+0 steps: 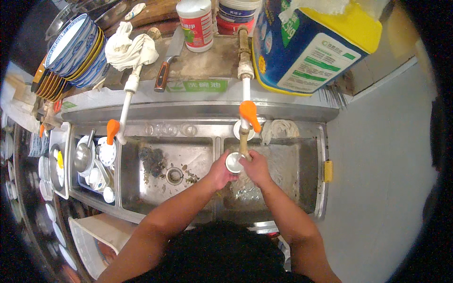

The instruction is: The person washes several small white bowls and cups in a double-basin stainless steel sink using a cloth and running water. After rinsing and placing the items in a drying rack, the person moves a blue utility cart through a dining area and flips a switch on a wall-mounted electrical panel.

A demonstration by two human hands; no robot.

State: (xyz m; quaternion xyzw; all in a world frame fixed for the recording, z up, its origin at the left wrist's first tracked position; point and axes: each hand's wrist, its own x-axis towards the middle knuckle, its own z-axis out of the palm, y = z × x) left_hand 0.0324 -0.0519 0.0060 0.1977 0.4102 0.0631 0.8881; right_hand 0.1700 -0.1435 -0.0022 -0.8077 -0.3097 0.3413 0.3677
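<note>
A small white bowl point(234, 162) is held upright over the right sink basin, near the divider. My left hand point(220, 171) grips its left side. My right hand point(254, 167) is at the bowl's right edge, with the thumb at the rim, close below the end of a tan hose point(244, 141). Whether its fingers grip the bowl or the hose is hard to tell. The hose hangs from a white pipe tap with an orange lever point(249, 111). Moving water point(247, 192) shows in the basin below my hands.
The left basin point(191, 152) holds a dark scouring pad point(152, 161) and food scraps around the drain. Glasses point(170, 129) and a wet cloth point(281, 131) lie along the back ledge. Dishes point(95, 177) fill the far-left compartment. A cleaver point(170, 58) rests on the shelf.
</note>
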